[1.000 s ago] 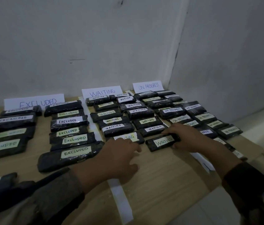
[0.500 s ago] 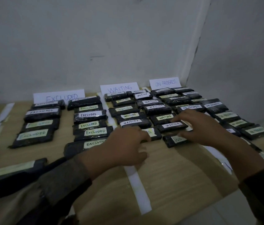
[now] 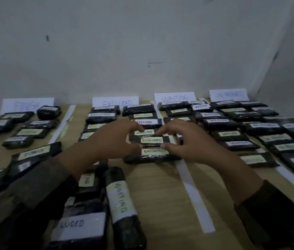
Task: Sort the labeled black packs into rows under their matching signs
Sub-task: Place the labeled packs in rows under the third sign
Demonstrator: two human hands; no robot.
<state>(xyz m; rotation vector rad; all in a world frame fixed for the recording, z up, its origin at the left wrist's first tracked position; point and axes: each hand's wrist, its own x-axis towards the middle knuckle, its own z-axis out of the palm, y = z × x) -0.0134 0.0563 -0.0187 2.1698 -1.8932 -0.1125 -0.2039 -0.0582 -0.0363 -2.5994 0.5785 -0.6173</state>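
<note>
Item: EXCLUDED pack [image 3: 150, 140], black, pale label facing up, long axis running left to right across the tabletop [image 3: 160, 210], lettering upright to the viewer. Position: right-hand column under the EXCLUDED sign [image 3: 115, 102], second from the near end, close against the packs in front of and behind it. Handling: left hand [image 3: 113, 139] curled round its left end and right hand [image 3: 184, 139] round its right end, thumbs on the near edge, forefingers over the far edge. Further along the wall: FINISH sign [image 3: 27, 105], WAITING sign [image 3: 175, 97], and a fourth sign [image 3: 228, 94], too blurred to read. Loose stock at the near edge: WAITING pack [image 3: 122, 204], long axis pointing away from the viewer. White tape strip [image 3: 195, 195] lies to the right of the column.
</note>
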